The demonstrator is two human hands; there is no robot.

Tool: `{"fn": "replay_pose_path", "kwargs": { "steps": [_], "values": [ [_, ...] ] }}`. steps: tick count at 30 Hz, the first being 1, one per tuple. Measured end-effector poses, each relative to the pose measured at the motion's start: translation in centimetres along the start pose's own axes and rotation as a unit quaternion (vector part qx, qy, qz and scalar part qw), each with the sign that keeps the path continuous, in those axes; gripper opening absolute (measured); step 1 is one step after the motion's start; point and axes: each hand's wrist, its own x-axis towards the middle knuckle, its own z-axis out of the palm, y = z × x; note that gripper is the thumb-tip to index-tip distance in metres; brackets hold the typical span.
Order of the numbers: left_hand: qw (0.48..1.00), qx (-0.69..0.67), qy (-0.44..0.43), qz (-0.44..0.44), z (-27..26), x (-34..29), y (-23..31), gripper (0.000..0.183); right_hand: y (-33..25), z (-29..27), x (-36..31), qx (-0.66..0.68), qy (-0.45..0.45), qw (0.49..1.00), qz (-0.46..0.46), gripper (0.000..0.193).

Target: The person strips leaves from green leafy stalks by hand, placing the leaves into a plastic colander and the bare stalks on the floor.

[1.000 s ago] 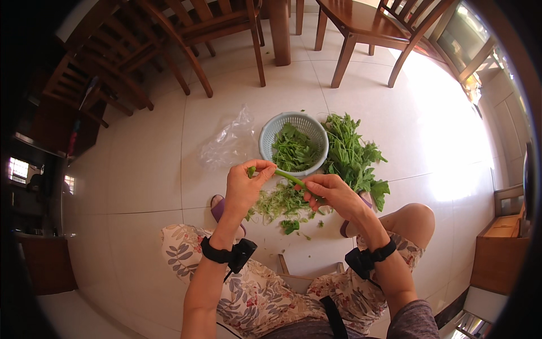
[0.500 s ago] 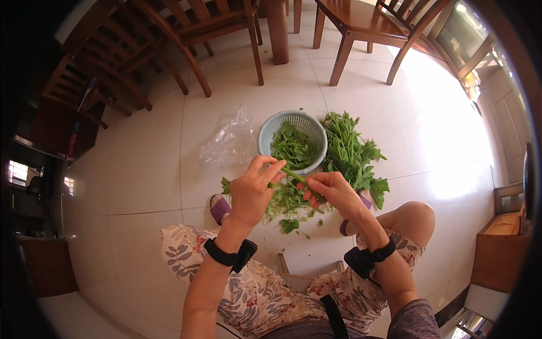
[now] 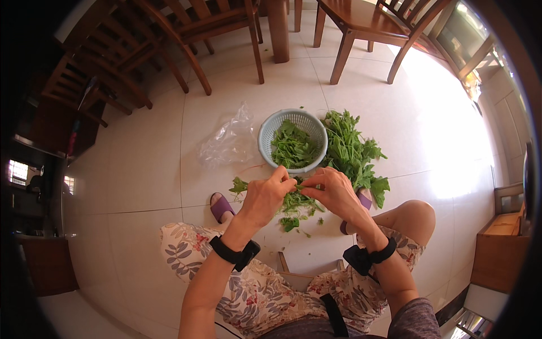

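Close together in front of the basket, my left hand (image 3: 264, 199) and my right hand (image 3: 333, 192) pinch a green vegetable stem (image 3: 299, 186) between their fingertips. Most of the stem is hidden by the fingers. A green leaf (image 3: 239, 185) shows beside my left hand; whether it belongs to the held stem I cannot tell. Just beyond, a round grey-blue plastic basket (image 3: 264, 146) holds picked greens (image 3: 292, 146). Below my hands, trimmed scraps (image 3: 290, 224) lie on the floor. A large heap of leafy greens (image 3: 349, 148) rests right of the basket.
A crumpled clear plastic bag (image 3: 228, 141) lies left of the basket on the tiled floor (image 3: 141, 169). Wooden chairs (image 3: 361, 20) and a table leg (image 3: 278, 34) stand at the far side. Purple slippers (image 3: 219, 208) are on my feet, either side of the scraps.
Both hands have come lower and closer together. The stem, earlier stretched long and slanting between them, is now mostly covered by the fingers. The leaf at the left has shifted slightly right.
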Motion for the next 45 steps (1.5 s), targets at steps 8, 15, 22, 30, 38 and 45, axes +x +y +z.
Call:
{"fn": "replay_pose_path", "kwargs": {
  "steps": [8, 15, 22, 30, 38, 45],
  "values": [
    [0.996, -0.041, 0.065, -0.055, 1.4, -0.1, 0.9, 0.016, -0.1, 0.4, -0.1, 0.058, 0.023, 0.997, 0.052, 0.016],
    [0.89, -0.396, 0.101, -0.201, 1.4, 1.3, 0.2, 0.019, -0.7, 1.3, 0.0, 0.163, 0.035, 0.984, 0.07, 0.02],
    [0.705, -0.598, 0.078, -0.373, -0.3, 1.5, -1.3, 0.028, -0.3, 0.2, 0.2, 0.182, 0.01, 0.977, 0.114, 0.025],
    [0.711, -0.585, 0.111, -0.374, -0.8, 1.3, -1.9, 0.028, 0.1, -0.7, 0.7, 0.267, 0.035, 0.947, 0.174, 0.024],
    [0.753, -0.557, 0.026, -0.35, -0.6, 1.4, -0.5, 0.023, -0.2, 0.1, 0.3, 0.375, -0.092, 0.92, 0.071, 0.024],
    [0.856, -0.43, 0.087, -0.274, -0.2, 1.4, -0.8, 0.022, -0.5, -0.3, 0.3, 0.307, -0.095, 0.939, 0.119, 0.024]
  ]
}}
